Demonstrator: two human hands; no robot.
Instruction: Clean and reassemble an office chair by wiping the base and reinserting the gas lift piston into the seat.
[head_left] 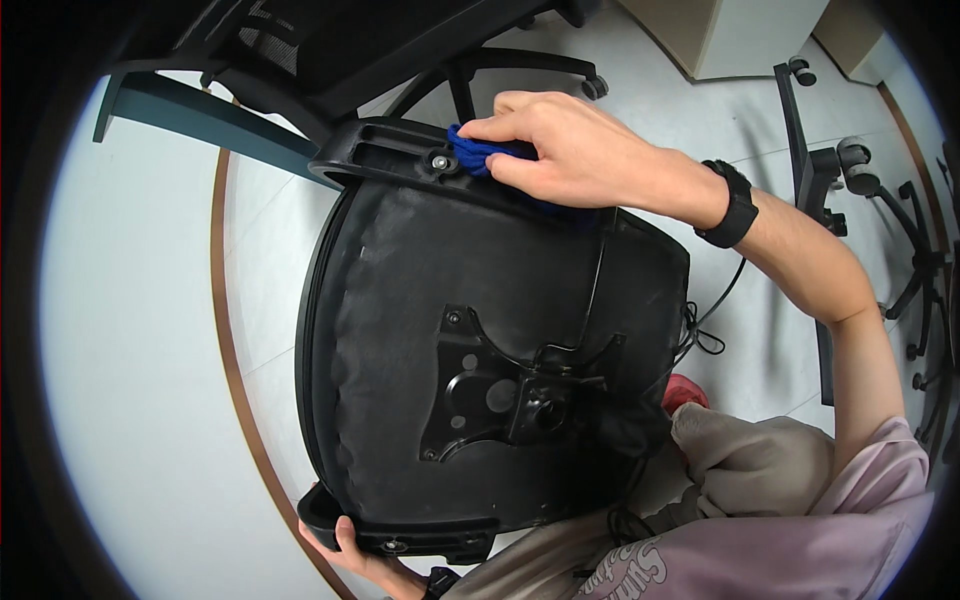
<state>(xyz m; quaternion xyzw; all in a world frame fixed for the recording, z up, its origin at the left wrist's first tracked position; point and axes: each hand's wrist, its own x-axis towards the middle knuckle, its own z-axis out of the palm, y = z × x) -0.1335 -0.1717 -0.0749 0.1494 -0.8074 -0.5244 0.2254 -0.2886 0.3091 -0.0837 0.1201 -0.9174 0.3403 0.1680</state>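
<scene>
A black chair seat (400, 260) lies across my lap with its underside facing me. A dark metal mounting plate (490, 385) with a bent lever rod is fixed to it. My right hand (560, 145) is closed on a blue cloth (472, 150), pressed against the black armrest bracket (380, 150) along the seat's far edge, right beside a bolt. At the near left corner, my left hand (345, 548) grips the other armrest bracket (450, 540), its thumb over the rim and most of its fingers hidden behind.
Another black chair (400, 50) stands beyond the seat. A chair base with casters (850, 165) is at the right. On the left runs a white table (140, 350) with a brown edge. Pale cabinets (740, 40) stand at the back. A black cable (720, 300) hangs beside the seat.
</scene>
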